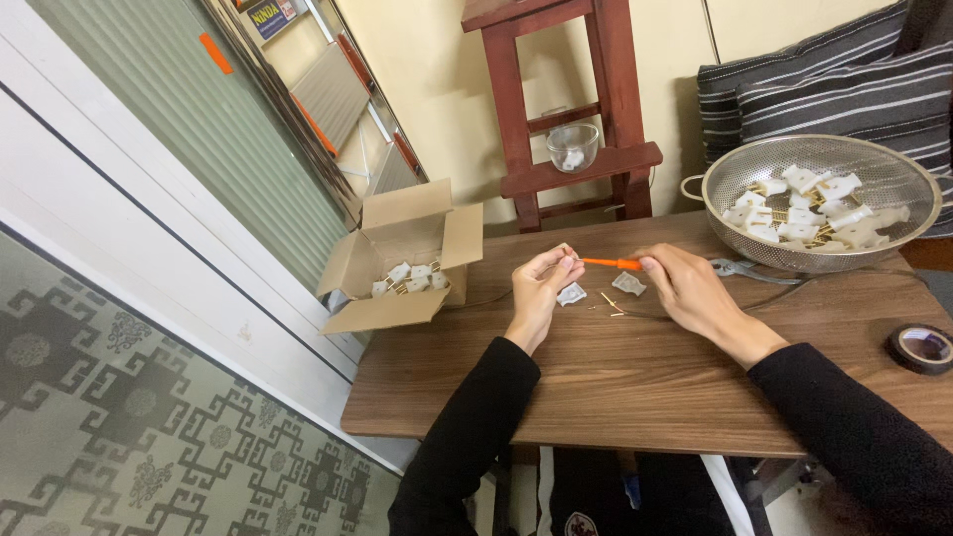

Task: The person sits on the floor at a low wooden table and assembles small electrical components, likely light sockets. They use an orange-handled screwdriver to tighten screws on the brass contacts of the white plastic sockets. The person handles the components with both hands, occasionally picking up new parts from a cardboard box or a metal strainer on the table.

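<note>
Right now we have the orange-handled screwdriver (612, 263) lying level between our hands above the table (635, 382): our right hand (695, 296) pinches its handle, our left hand (541, 283) closes on a small white plug part (564, 256) at its tip. We judge a screw is being driven; next we need steady turning with the tip seated. Just below the screwdriver lie two white plug halves (627, 284) and brass pins (608, 301). Right of it sits a metal colander (898, 179) of plugs, left a cardboard box (402, 263).
</note>
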